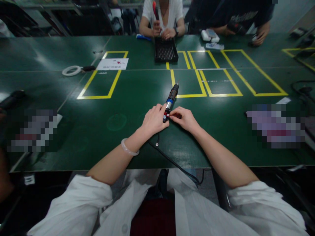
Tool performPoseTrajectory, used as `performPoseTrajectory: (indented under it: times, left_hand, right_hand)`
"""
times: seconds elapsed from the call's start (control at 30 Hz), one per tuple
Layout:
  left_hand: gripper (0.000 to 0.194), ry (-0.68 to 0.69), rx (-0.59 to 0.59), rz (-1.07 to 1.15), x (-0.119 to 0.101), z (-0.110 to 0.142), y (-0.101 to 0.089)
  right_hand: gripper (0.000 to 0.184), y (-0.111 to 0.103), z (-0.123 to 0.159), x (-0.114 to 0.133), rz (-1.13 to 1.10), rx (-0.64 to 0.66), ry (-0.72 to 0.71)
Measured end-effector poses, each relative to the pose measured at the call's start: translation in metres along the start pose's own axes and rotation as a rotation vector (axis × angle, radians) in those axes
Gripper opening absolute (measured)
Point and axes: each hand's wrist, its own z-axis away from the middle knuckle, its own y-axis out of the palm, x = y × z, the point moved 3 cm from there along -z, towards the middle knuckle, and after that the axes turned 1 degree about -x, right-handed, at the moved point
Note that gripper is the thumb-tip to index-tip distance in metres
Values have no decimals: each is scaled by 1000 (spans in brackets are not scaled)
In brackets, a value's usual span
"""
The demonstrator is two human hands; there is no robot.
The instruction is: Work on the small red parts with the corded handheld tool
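An electric screwdriver lies on the green table, its thin bit pointing away from me. Its body shows a black front, a blue band, a silver section and small red and pale parts at the rear. My left hand is closed around the rear part from the left, covering some of it. The thumb and fingertips of my right hand pinch at the rear end from the right; what they hold is too small to make out. A black cable with a small metal ring terminal trails below my left hand.
Yellow tape frames mark the green table. A black tray, a printed card and a white cable coil lie farther off. Across the table, one person holds a red-handled tool; another person sits at right.
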Motion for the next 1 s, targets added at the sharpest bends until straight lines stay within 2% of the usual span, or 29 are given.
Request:
performPoseTrajectory:
  times: [0.33,0.63,0.8,1.0]
  left_hand:
    - [63,-119,-41,-41,-6,-2,9]
    - [69,-113,-12,-42,3,-3,7]
    - [71,-128,11,-76,25,1,2]
    - [73,-262,10,-106,83,16,-6]
  right_hand:
    - [12,-3,2,7,-10,-39,8]
    - [15,-1,2,2,-39,-36,-43]
    - [13,-4,2,0,-22,-41,-23]
    - [12,-4,2,-1,-36,-26,-2]
